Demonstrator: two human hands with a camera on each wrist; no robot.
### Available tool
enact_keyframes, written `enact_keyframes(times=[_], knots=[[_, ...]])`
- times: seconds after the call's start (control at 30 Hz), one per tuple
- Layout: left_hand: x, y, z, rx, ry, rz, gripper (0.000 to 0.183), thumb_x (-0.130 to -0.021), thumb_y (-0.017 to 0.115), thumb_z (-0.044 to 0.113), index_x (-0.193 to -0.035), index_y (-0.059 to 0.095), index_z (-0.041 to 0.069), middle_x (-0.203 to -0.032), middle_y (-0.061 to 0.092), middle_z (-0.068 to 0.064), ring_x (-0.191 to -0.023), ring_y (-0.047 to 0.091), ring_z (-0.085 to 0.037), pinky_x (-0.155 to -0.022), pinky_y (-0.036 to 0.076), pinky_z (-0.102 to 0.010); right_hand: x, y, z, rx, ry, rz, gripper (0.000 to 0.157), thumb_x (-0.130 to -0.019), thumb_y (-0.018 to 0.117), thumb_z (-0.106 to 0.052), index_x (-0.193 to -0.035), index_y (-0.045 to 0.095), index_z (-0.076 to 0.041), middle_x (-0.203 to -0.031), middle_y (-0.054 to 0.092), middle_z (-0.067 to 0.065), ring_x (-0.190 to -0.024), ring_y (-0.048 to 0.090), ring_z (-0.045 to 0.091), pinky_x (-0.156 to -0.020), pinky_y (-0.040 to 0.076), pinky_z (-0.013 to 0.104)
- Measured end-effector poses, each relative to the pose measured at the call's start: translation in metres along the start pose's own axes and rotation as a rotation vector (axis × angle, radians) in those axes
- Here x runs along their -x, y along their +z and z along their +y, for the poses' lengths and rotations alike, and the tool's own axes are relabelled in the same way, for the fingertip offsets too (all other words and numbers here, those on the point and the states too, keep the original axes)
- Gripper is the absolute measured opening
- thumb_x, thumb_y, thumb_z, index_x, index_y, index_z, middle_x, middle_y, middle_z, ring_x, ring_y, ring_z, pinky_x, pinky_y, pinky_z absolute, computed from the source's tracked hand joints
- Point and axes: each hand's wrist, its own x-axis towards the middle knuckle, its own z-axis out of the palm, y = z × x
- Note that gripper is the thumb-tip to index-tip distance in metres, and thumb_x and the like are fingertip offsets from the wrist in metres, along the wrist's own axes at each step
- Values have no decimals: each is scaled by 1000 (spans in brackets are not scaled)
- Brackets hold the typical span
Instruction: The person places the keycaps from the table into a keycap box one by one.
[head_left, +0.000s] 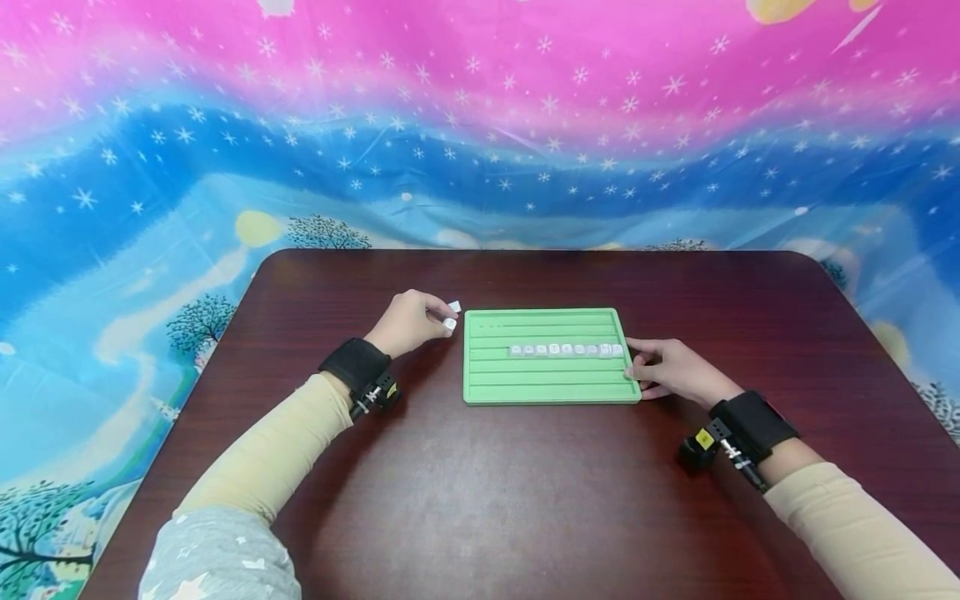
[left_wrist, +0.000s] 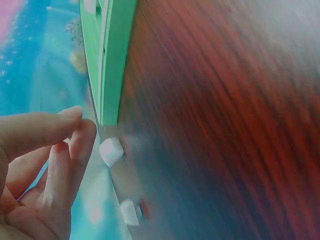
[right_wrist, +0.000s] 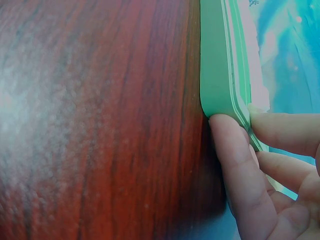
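A light green ridged tray (head_left: 543, 387) lies on the table, with a row of small white cubes (head_left: 566, 350) along one of its grooves, reaching the right rim. My right hand (head_left: 678, 371) grips the tray's right side; in the right wrist view its fingers (right_wrist: 237, 170) pinch the corner. Left of the tray, my left hand (head_left: 412, 323) is beside two loose white pieces, a nearer cube (head_left: 449, 323) and a farther cube (head_left: 453, 307). The left wrist view has the thumb and fingertips close together, with nothing visible between them; both cubes (left_wrist: 111, 151) sit apart from them.
The dark reddish-brown table (head_left: 450, 500) has rounded far corners and carries a glossy reflection in front of the tray. A pink and blue patterned cloth (head_left: 480, 150) hangs behind it and down its left and right sides.
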Motion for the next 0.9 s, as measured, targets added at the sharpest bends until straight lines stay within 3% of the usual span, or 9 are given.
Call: enact_keyframes(times=[0.37,0.63,0.77,0.9], knots=[[1,14,13,60,26,-2,18,-87,79,1,-105,77,3,-98,73,-8,-90,64,-22,-76,52,-32,0,0,-1,1,9,4,70,-102,62,-5,-159,23,6,-104,53,18,-87,67,22,-71,60,32],[1,24,25,88,62,-37,16,-86,80,2,-101,77,3,-83,68,-6,-76,59,-19,-69,47,-30,1,0,1,1,-3,2,69,-102,61,-4,-159,23,7,-104,53,18,-87,67,23,-71,60,32],[1,30,31,70,61,-73,16,-85,80,2,-101,77,4,-87,69,-7,-71,57,-18,-66,47,-30,0,0,2,-2,-4,2,70,-102,61,-4,-159,23,6,-104,53,18,-87,67,22,-72,60,32],[-1,36,36,46,65,-75,16,-84,81,1,-99,77,5,-92,71,-6,-73,64,-16,-69,51,-29,0,0,3,-7,-3,4,69,-102,61,-5,-159,23,6,-104,53,18,-88,67,22,-71,60,32]])
